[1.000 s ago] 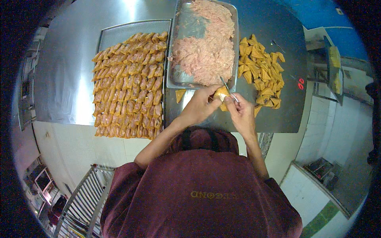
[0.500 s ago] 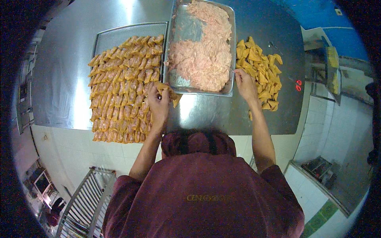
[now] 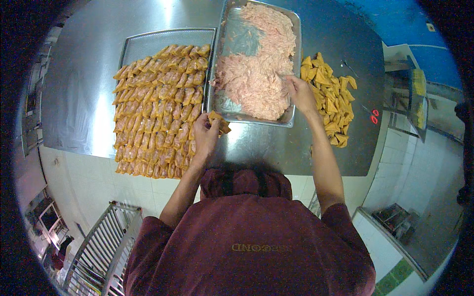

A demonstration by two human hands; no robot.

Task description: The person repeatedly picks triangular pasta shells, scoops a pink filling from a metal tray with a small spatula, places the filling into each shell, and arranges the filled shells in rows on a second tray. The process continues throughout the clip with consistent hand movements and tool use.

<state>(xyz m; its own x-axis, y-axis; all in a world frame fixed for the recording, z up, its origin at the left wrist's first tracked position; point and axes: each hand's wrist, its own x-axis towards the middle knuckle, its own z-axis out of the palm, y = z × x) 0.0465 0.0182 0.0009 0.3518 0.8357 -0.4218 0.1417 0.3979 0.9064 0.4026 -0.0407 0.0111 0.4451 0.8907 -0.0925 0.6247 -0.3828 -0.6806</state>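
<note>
My left hand is closed on a yellow-brown fried tofu pocket at the tray's near left corner. Over the right side of the metal tray, my right hand is pinched at the edge of the pale pink minced meat. A thin tool seems to be in its fingers, mostly hidden. Left of the tray, rows of meat-filled tofu pockets lie packed side by side. A heap of unfilled, triangular tofu pockets lies beside my right forearm.
The filled rows lie on a mesh tray and reach the near edge of the steel table. Red-handled scissors rest at the table's right. A slatted metal rack stands at lower left.
My right hand has moved from the tray's right rim inward over the meat. My left hand has shifted slightly right and down with the tofu pocket, away from the filled rows.
</note>
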